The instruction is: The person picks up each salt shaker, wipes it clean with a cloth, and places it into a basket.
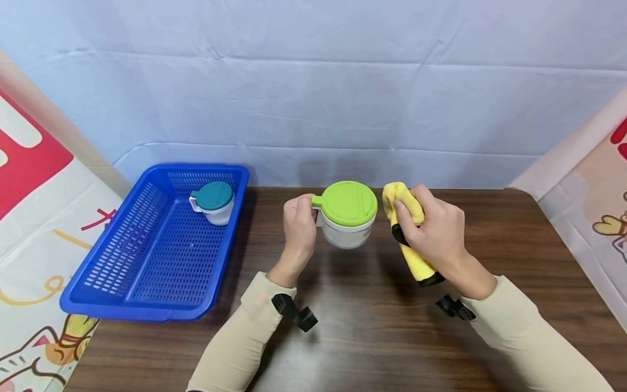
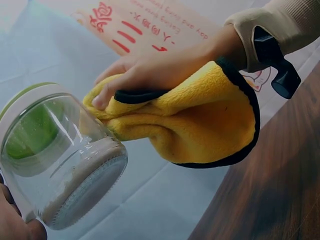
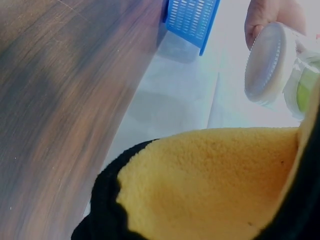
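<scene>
My left hand grips the handle of a clear glass cup with a green lid, holding it above the dark wooden table. In the left wrist view the cup is tilted, its base toward the camera. My right hand holds a folded yellow cloth with black edging right beside the cup's right side. The cloth touches the glass there. The right wrist view is mostly filled by the cloth, with the cup beyond it.
A blue plastic basket sits at the table's left, with a white cup with a teal lid in its far corner. A pale backdrop hangs behind; printed sheets flank both sides.
</scene>
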{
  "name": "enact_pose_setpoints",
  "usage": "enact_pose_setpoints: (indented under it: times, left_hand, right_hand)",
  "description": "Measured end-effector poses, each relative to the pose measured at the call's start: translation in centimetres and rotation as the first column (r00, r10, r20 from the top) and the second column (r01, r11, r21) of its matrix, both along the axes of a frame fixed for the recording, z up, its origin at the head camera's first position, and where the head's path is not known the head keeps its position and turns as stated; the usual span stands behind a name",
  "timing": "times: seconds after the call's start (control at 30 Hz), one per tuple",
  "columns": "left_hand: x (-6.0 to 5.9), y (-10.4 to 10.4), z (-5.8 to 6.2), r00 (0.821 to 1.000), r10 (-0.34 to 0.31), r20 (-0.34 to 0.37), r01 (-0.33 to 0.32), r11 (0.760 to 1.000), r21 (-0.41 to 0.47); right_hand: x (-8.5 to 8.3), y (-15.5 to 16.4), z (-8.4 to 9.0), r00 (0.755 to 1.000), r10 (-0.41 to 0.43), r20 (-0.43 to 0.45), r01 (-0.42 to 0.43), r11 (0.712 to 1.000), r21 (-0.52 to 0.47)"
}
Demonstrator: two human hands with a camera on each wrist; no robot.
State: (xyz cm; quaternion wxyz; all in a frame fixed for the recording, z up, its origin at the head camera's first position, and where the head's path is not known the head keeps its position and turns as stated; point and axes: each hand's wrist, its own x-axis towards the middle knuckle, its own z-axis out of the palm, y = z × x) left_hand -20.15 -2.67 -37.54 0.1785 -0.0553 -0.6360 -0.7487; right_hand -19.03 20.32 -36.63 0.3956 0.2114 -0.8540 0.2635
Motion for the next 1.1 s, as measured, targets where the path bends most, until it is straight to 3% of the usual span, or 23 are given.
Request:
enact_pose_setpoints:
  times: [0.43, 0.67, 1.1]
  left_hand:
    - [-0.3, -0.1, -0.1, 1.0, -0.004, 0.018, 0.004, 1.0, 0.016]
    - [-0.3, 0.0, 0.0, 1.0, 0.008, 0.027, -0.008, 1.0, 0.006]
    - [-0.4, 0.4, 0.0, 1.0, -0.002, 0.028, 0.001, 1.0, 0.03]
  right_hand:
    - [0.7, 0.4, 0.1, 1.0, 0.012, -0.01, -0.012, 1.0, -0.006]
    - [1.3, -0.1, 0.2, 0.998, 0.024, -0.064, -0.028, 0.997, -0.065]
    - [2.8, -1.7, 0.7, 0.98, 0.108, -0.169, -0.116, 0.993, -0.037]
